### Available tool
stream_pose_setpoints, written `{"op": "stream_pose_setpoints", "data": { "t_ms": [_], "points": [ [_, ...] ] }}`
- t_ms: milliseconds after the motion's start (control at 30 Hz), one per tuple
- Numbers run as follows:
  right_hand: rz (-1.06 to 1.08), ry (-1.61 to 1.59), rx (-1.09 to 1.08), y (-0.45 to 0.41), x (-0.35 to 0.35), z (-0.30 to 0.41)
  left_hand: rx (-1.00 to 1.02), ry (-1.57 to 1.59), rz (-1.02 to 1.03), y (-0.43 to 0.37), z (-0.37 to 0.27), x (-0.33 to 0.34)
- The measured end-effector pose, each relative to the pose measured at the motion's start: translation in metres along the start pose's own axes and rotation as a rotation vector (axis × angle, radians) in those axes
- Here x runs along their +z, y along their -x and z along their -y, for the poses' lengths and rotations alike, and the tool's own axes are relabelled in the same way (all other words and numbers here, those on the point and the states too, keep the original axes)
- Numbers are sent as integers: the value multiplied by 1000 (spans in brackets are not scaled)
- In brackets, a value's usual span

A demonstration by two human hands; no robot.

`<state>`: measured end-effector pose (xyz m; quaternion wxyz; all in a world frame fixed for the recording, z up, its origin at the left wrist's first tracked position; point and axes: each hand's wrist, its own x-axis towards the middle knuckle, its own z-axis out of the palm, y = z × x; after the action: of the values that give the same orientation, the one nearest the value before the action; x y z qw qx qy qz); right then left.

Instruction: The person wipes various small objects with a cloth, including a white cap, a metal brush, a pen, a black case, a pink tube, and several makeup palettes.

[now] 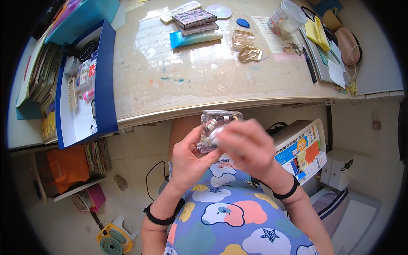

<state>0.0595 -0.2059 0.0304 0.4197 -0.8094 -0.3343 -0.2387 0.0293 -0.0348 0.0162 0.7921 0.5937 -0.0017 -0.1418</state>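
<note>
My left hand (190, 156) grips a small clear plastic box (223, 113) by its left and lower sides, just below the desk's front edge and above my lap. Inside the box, or seen through its clear wall, lies a bracelet of black and white beads (211, 123). My right hand (247, 145), blurred, is over the box's right part and covers much of it. Between its fingers is a white, soft-looking piece (216, 134), perhaps tissue, against the box's face. Its exact kind is too blurred to tell.
On the desk (153, 86) are stacked palettes (195, 17), a blue-capped tube (196, 39), a gold hair clip (250, 54), a clear amber cup (243, 39), a lidded plastic jar (287, 18) and a black pen (309, 65). A blue box (106, 76) stands left; a white bin (322, 140) sits right, below desk height.
</note>
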Motion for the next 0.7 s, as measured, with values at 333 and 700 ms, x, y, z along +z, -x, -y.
{"op": "stream_pose_setpoints", "data": {
  "t_ms": [333,700],
  "points": [
    [-7,-171,165,-27,-10,2,18,-105,-66,1,9,-5],
    [75,-550,647,5,-29,-16,547,-356,5,-9,3,-17]
  ]
}}
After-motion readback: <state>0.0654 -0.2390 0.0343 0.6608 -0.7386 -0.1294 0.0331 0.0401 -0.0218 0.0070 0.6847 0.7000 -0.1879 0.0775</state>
